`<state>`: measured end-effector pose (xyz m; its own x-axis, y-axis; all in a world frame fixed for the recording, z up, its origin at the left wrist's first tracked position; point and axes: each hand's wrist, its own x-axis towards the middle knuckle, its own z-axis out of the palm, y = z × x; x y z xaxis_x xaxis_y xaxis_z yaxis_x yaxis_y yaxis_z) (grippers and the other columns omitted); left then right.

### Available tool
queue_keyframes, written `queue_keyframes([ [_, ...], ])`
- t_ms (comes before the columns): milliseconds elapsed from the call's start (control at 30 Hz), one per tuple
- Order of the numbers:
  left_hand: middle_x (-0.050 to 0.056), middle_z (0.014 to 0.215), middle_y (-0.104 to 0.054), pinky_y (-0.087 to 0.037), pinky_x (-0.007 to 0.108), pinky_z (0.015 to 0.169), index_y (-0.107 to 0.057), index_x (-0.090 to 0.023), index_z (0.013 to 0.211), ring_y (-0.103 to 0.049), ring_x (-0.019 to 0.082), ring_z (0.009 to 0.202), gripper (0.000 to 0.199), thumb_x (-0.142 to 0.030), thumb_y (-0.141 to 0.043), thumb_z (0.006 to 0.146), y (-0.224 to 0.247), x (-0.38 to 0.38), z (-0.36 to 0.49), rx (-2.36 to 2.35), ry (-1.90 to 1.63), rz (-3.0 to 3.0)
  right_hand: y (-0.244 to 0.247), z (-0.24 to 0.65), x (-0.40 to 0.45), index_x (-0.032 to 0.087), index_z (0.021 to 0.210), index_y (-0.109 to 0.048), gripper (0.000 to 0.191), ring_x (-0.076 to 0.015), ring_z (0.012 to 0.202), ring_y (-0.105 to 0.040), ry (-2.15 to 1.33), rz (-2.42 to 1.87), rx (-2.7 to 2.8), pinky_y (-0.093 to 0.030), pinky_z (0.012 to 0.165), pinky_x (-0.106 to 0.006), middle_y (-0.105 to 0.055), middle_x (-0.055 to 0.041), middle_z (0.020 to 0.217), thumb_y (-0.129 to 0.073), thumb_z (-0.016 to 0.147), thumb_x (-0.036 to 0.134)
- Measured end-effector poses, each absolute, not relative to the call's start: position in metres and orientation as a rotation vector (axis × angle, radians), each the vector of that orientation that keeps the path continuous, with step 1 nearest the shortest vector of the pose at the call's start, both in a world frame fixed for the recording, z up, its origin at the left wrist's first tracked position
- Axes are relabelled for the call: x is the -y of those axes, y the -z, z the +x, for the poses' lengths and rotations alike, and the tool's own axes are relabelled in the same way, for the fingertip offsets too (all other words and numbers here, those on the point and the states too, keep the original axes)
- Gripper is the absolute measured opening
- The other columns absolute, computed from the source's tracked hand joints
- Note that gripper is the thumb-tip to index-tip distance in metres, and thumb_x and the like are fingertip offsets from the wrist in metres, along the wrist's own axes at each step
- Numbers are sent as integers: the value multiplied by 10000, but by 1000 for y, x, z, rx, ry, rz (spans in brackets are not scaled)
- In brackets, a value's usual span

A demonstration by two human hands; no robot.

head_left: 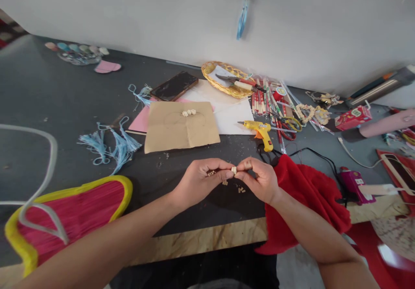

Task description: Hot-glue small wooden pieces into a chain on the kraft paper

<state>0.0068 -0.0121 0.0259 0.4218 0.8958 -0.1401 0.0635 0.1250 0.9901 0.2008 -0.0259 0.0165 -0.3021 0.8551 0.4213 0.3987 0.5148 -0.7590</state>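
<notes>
Over the front of the dark tabletop, my left hand [207,176] and my right hand [256,176] meet fingertip to fingertip. Thumbs and forefingers of both pinch a small pale cluster of wooden-looking bits [234,170] between them. Below and beside the hands lie loose pale bits [241,190]. Just behind is a sheet of brown paper [181,129], creased and marked with a faint drawn curve. A row of similar pale clusters [189,113] rests on it. A yellow glue gun [260,130] lies on its side to the right of the paper.
Blue tassels [121,144] and a pink-and-yellow padded piece [78,207] lie left. Behind are a phone [175,86] and a wicker basket [227,80] with pliers. Wrapped chopsticks [267,96], a red cloth [304,198], a juice box [353,117] and cables are on the right.
</notes>
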Motion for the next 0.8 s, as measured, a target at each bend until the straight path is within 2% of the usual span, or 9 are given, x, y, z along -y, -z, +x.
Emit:
queue_keyframes([
  [133,15,712,-695,-494,220,617,-735,-152,845,-603,119,649,193,-326,-727,761,-27,8,6,-922,-788,1153,-16,204,25,192,886,-650,69,-133,737,-664,-747,-1044,1886,-549,687,-245,-693,-32,816,-608,893,245],
  [267,10,693,-691,-475,201,605,-733,-150,846,-582,99,630,202,-328,-744,752,-25,5,5,-875,-816,1051,-15,205,25,188,994,-642,124,-123,725,-655,-804,-1027,1880,-548,659,-238,-687,-47,878,-545,920,207],
  [567,19,713,-708,-467,189,615,-728,-149,839,-605,89,631,195,-304,-779,731,-14,1,3,-854,-889,839,-14,218,20,186,930,-659,133,-101,590,-616,-802,-1249,1699,-527,579,-223,-693,-24,795,-558,911,269],
  [800,4,700,-702,-453,163,617,-734,-164,815,-596,67,629,152,-294,-771,745,-14,1,3,-816,-881,834,-16,236,2,189,769,-613,189,-124,640,-604,-545,-1427,1607,-510,648,-248,-657,1,727,-666,824,363],
])
